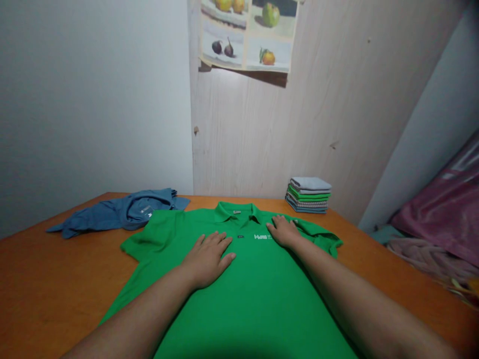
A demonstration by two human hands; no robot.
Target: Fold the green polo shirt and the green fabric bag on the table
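Note:
A green polo shirt (254, 289) lies spread front side up, its collar pointing away from me and white lettering on the chest. My left hand (210, 259) rests flat on the chest, left of the button placket, fingers stretched out. Near the shoulder on the right, my right hand (283, 230) lies on the cloth just beside the lettering, fingers apart. Neither hand holds anything. The right sleeve is partly folded and rumpled, while the left one sticks out to the side. The shirt's hem is out of view.
An orange-brown table (48, 279) bears the shirt. At the back left a crumpled blue shirt (123, 212) touches or nearly touches the green sleeve. A stack of folded clothes (309, 195) stands at the back right. Pink fabric (441, 209) lies beyond the table's right edge.

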